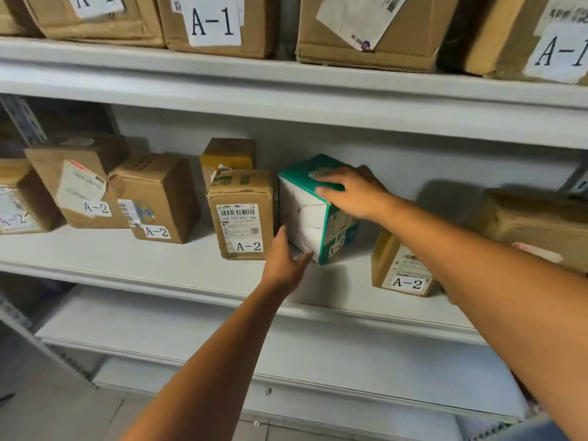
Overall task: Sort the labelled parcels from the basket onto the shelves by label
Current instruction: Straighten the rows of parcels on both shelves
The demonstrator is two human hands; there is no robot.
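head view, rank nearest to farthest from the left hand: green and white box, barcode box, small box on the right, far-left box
1. green and white box, touching the left hand
2. barcode box, just left of the hand
3. small box, off to the right on the same shelf
4. far-left box, at the picture's left edge

- The upper shelf point(286, 78) carries a row of brown A-1 cartons point(216, 23), set side by side near its front edge.
- The middle shelf point(159, 265) carries brown A-2 cartons point(241, 214) spread along it, with a smaller carton point(227, 152) behind one of them.
- A green-and-white box point(313, 218) stands on the middle shelf just beside that carton, with an A-2 label low on its right face.
- To its right sits a small A-2 carton point(401, 268), and a larger brown carton point(534, 224) stands farther right.
- A lower shelf point(191, 329) shows below as a pale board.
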